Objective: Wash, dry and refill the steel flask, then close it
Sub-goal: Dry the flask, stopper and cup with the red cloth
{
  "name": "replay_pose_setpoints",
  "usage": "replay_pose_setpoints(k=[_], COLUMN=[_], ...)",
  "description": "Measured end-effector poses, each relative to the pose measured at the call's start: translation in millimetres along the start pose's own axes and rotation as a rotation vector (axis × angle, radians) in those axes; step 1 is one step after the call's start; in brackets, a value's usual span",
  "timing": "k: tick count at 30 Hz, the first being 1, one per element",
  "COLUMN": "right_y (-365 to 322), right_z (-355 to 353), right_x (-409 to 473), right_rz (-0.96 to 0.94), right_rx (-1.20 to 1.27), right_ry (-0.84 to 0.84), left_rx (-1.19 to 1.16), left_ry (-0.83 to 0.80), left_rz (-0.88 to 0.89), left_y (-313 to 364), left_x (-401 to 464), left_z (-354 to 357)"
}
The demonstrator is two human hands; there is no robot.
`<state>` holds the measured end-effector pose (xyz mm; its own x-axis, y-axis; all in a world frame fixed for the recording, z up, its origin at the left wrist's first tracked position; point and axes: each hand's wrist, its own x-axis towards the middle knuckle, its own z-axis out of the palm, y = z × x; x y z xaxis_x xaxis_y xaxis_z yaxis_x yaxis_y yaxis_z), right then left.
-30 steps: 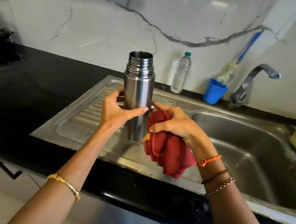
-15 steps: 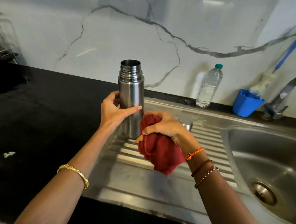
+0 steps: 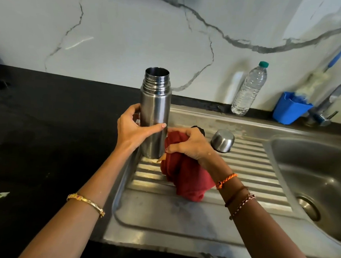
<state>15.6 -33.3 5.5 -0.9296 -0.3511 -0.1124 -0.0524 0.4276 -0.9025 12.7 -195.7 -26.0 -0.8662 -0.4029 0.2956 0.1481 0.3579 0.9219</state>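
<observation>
Head view: left hand [image 3: 134, 129] grips the open flask [image 3: 154, 112] upright over the draining board's left edge, while right hand [image 3: 190, 144] bunches a red cloth [image 3: 184, 177] against its lower side. Drying appears under way. Next comes refilling, likely from the water bottle [image 3: 249, 89] at the back wall, then fitting the steel cap [image 3: 222, 141] lying just beside the cloth.

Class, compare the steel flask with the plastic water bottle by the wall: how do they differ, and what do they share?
The steel flask is shiny, opaque metal; the plastic water bottle is clear. The flask's mouth is open, while the bottle wears a green cap. The left hand grips the flask; nothing touches the bottle. Both stand upright.
</observation>
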Motion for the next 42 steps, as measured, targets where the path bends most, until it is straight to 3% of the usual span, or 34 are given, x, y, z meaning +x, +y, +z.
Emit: replay_pose_setpoints(k=[5, 9, 11, 14, 17, 20, 24, 29, 33, 36, 38, 42], right_y=[2, 9, 11, 19, 35, 45, 55, 61, 63, 64, 62, 54], right_z=[-2, -19, -39, -77, -108, -118, -118, -121, -128, -134, -141, -172], right_x=[1, -3, -7, -11, -17, -29, -39, -49, -56, -59, -64, -78], right_rz=[0.015, 0.063, 0.082, 0.116, 0.233, 0.379, 0.468, 0.487, 0.483, 0.446, 0.407, 0.205], right_rx=[-0.016, 0.074, 0.223, 0.459, 0.719, 0.769, 0.751, 0.789, 0.792, 0.784, 0.796, 0.776], right_ry=[-0.027, 0.067, 0.154, 0.329, 0.433, 0.375, 0.338, 0.364, 0.421, 0.505, 0.555, 0.713], left_rx=[0.011, 0.006, 0.041, 0.178, 0.273, 0.354, 0.310, 0.424, 0.412, 0.274, 0.063, -0.428], left_ry=[-0.019, 0.010, 0.131, 0.341, 0.084, -0.176, -0.277, -0.330, -0.244, -0.147, -0.151, -0.388], left_rz=[-0.007, 0.001, 0.128, 0.492, 0.648, 0.462, 0.048, -0.033, -0.010, 0.021, -0.008, -0.256], left_y=[-3, -4, -2, 2, -2, -4, -5, -17, -24, -15, 9, 66], left_x=[0, -6, -17, -45, -68, -66, -44, -15, -9, -13, -23, -44], left_z=[1, 4, 4, 13, 34, 65, 111, 144, 153, 151, 149, 151])
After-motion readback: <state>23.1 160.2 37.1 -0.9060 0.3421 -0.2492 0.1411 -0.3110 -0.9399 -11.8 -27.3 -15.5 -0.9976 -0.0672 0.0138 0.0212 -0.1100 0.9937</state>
